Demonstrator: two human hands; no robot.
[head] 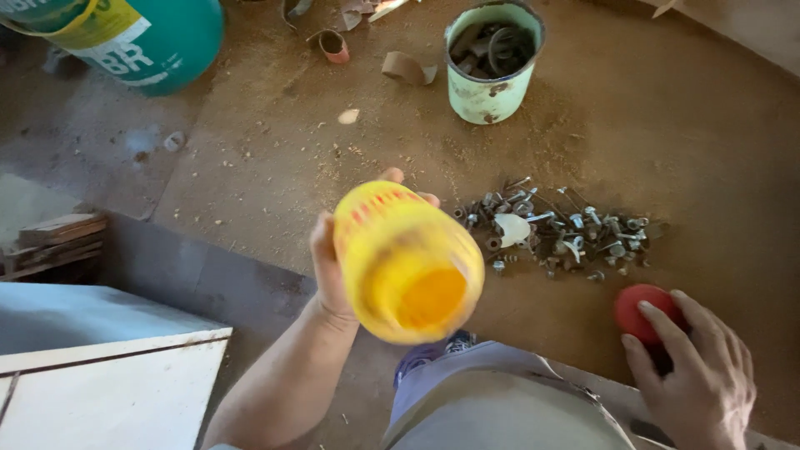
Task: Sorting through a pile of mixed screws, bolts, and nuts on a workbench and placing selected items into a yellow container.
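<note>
My left hand point(327, 265) grips a yellow plastic jar point(404, 260), held up with its open mouth tilted toward me; the jar is blurred. My right hand point(698, 368) rests on the sandy floor at the lower right, its fingers closed over a red round lid point(640, 310). Between the two hands lies a heap of metal bolts, screws and nuts point(554, 227) with a small white piece among them.
A worn green tin point(492, 92) holding rusty metal parts stands at the back. A teal drum point(137, 37) is at the top left. A white board point(100, 392) and stacked wood point(54, 242) lie at the left. My knee point(500, 400) is at the bottom.
</note>
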